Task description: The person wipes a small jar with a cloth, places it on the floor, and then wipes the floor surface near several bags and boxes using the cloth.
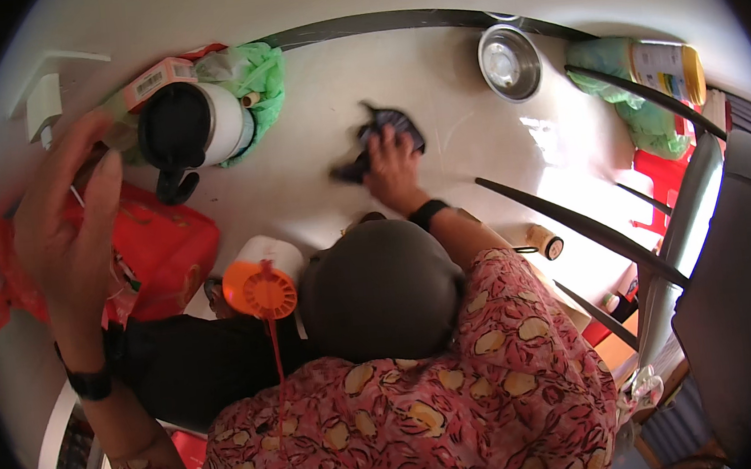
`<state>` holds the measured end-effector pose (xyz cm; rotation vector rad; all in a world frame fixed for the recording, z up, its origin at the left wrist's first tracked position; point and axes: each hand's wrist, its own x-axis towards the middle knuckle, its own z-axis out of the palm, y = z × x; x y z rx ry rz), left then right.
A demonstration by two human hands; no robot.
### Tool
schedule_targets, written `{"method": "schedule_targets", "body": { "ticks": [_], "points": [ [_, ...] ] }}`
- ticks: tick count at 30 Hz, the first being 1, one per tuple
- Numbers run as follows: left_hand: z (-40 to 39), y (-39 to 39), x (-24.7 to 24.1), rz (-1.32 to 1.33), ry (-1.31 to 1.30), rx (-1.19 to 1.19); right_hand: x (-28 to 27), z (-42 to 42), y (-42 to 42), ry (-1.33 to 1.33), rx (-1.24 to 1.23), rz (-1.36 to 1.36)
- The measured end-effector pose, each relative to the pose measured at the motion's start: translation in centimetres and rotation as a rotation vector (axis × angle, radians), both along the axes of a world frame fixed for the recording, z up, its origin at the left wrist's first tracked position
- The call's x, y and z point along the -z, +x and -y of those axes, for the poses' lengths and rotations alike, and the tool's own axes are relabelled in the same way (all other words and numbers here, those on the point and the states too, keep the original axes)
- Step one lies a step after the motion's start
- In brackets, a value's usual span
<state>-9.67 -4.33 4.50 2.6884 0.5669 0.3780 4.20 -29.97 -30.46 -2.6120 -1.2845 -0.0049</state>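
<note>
My right hand (397, 172) is pressed over a crumpled dark cloth (399, 122) on the pale tabletop (316, 92); both are slightly blurred. Fingers cover part of the cloth, and its loose ends stick out to the left and above. My left hand (66, 221) is raised at the far left, with thumb and fingers apart and nothing visible between them. Behind it lie a shiny red bag (161, 233) and a white plug-in adapter (44, 106) on the wall. A white mug with a black lid (175, 128) stands to its right.
Green plastic bags (261, 77) and a small pink box (160, 80) crowd the mug. A steel bowl (509, 63) sits at the back right, near a yellow-lidded jar (669, 68). Closer in are an orange-lidded container (263, 284) with a red strap and a small jar (543, 242). A dark rounded form (380, 287) hides part of the table.
</note>
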Motion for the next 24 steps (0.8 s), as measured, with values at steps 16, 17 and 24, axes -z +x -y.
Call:
{"method": "schedule_targets", "body": {
  "ticks": [16, 17, 24],
  "points": [
    [-4.2, -1.5, 3.8, 0.132, -0.503, -0.136, -5.7, -10.4, 16.6, -0.014, 0.588, -0.296],
    [-4.3, -1.1, 4.1, 0.152, -0.533, -0.132, -3.5, -11.2, 16.8, -0.052, 0.636, -0.239],
    [-4.2, -0.4, 4.4, 0.123, -0.561, -0.197, 0.9, -18.4, 6.1, -0.100, -0.149, -0.241]
  ]
}}
